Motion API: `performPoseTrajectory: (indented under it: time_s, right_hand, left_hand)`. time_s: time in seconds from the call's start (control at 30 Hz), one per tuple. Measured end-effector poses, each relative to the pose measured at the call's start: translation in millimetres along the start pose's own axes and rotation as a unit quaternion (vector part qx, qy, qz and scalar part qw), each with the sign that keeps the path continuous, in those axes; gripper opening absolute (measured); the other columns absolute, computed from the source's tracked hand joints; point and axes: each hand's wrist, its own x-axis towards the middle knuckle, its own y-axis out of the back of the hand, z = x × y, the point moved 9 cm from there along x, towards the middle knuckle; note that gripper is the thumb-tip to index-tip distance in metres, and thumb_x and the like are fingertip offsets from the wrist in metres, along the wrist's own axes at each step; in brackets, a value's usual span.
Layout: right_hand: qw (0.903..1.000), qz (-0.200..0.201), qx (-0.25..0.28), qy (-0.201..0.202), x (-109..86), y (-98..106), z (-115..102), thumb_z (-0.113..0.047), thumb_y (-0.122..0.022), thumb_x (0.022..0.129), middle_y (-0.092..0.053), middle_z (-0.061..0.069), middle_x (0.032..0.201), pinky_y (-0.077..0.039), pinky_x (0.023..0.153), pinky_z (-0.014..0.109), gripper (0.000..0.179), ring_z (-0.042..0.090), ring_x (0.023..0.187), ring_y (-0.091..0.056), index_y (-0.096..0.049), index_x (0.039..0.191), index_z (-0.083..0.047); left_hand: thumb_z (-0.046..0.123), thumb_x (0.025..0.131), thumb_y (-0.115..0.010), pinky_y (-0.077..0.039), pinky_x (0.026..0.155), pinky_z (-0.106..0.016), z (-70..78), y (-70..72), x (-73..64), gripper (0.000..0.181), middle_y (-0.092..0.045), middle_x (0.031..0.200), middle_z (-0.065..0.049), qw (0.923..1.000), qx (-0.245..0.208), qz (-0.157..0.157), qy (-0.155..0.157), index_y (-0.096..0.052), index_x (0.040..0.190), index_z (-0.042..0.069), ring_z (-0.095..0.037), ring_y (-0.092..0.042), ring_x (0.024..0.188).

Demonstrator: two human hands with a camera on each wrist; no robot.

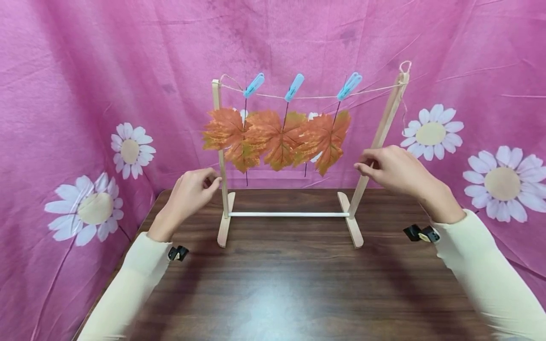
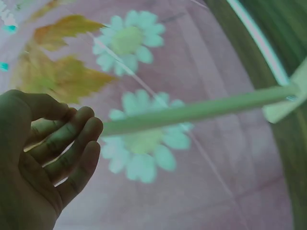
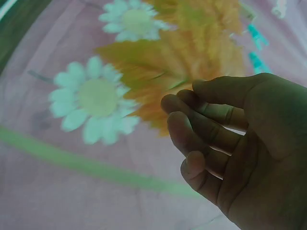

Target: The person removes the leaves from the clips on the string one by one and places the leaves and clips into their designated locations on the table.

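Observation:
Three orange maple leaves (image 1: 277, 137) hang in a row by their dark stems from a string (image 1: 315, 97). Each stem is pinched by a blue clothespin (image 1: 294, 87). The string runs between the left post (image 1: 224, 199) and right post (image 1: 386, 118) of a wooden stand. Beside the left post is my left hand (image 1: 194, 189), its fingers loosely bent and holding nothing; whether it touches the post I cannot tell. My right hand (image 1: 396, 170) hovers at the right post, overlapping it in the head view. Its relaxed fingers (image 3: 178, 129) hold nothing in the right wrist view.
A white rod (image 1: 290, 214) joins the stand's two wooden feet (image 1: 350, 227) on the dark wood table (image 1: 273, 279). Behind and around it hangs a pink cloth (image 1: 170, 57) printed with white daisies. A loop of string (image 1: 405, 66) tops the right post.

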Motion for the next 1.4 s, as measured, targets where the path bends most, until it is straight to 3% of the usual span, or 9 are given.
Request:
performPoseTrajectory:
  time_s: [0.2, 0.4, 0.57, 0.7, 0.97, 1.1, 1.4]
  right_hand:
    - [0.9989, 0.016, 0.023, 0.037, 27.2, 22.1, -38.4, -0.018, -0.072, 0.102, -0.071, -0.003, 0.077, -0.049, 0.063, 0.033, 0.007, 0.012, 0.07, -0.06, -0.077, 0.099, -0.013]
    - [0.9964, 0.037, 0.034, 0.068, 50.8, 39.6, -77.3, -0.017, -0.07, 0.103, -0.076, 0.001, 0.083, -0.052, 0.066, 0.037, 0.009, 0.016, 0.075, -0.067, -0.077, 0.104, -0.012]
    - [0.992, 0.065, 0.051, 0.096, 69.9, 55.5, -100.0, -0.015, -0.069, 0.103, -0.076, 0.003, 0.082, -0.052, 0.068, 0.035, 0.01, 0.017, 0.074, -0.067, -0.078, 0.101, -0.009]
    - [0.989, 0.082, 0.067, 0.103, 86.2, 66.3, -110.5, -0.015, -0.069, 0.102, -0.076, 0.006, 0.082, -0.049, 0.066, 0.026, 0.012, 0.018, 0.073, -0.067, -0.079, 0.101, -0.007]
    - [0.9863, 0.091, 0.102, 0.093, 115.5, 80.7, -128.7, -0.018, -0.069, 0.103, -0.078, 0.007, 0.087, -0.044, 0.061, 0.017, 0.014, 0.016, 0.066, -0.062, -0.08, 0.101, -0.009]
    - [0.9868, 0.081, 0.118, 0.075, 128.2, 85.9, -134.9, -0.021, -0.067, 0.104, -0.078, 0.006, 0.092, -0.048, 0.064, 0.017, 0.016, 0.008, 0.059, -0.064, -0.079, 0.103, -0.01]
    - [0.9865, 0.063, 0.146, 0.038, 155.5, 92.3, -142.3, -0.031, -0.067, 0.106, -0.074, 0.002, 0.105, -0.053, 0.065, 0.02, 0.024, 0.005, 0.058, -0.066, -0.074, 0.117, -0.011]
  left_hand:
    - [0.011, 0.1, -0.065, -0.058, 0.066, -0.036, 26.8, 14.7, 18.7, 0.015, -0.076, 0.077, -0.005, 0.9982, -0.053, 0.03, 0.0, -0.079, 0.098, 0.005, -0.019, -0.069, 0.068]
    - [0.007, 0.099, -0.066, -0.063, 0.07, -0.036, 47.6, 29.8, 36.0, 0.014, -0.076, 0.078, -0.008, 0.9934, -0.098, 0.058, 0.001, -0.079, 0.097, 0.001, -0.021, -0.071, 0.07]
    - [0.01, 0.1, -0.067, -0.058, 0.068, -0.026, 57.0, 37.9, 49.6, 0.015, -0.077, 0.079, -0.008, 0.9905, -0.118, 0.067, 0.021, -0.079, 0.097, 0.001, -0.02, -0.071, 0.068]
    - [0.013, 0.1, -0.067, -0.054, 0.067, -0.019, 59.8, 45.3, 59.8, 0.016, -0.078, 0.082, -0.01, 0.9877, -0.128, 0.078, 0.044, -0.079, 0.098, 0.002, -0.019, -0.07, 0.07]
    - [0.014, 0.101, -0.066, -0.049, 0.063, -0.017, 64.3, 61.8, 77.7, 0.018, -0.079, 0.084, -0.012, 0.9767, -0.165, 0.112, 0.08, -0.079, 0.099, 0.002, -0.006, -0.066, 0.066]
    - [0.014, 0.102, -0.064, -0.051, 0.06, -0.017, 68.1, 67.1, 86.8, 0.018, -0.079, 0.084, -0.012, 0.9717, -0.18, 0.123, 0.092, -0.078, 0.1, 0.003, -0.006, -0.067, 0.062]
    - [0.016, 0.1, -0.065, -0.045, 0.066, -0.021, 72.2, 76.9, 105.8, 0.018, -0.078, 0.085, -0.008, 0.9677, -0.162, 0.152, 0.119, -0.08, 0.101, 0.006, -0.009, -0.063, 0.068]
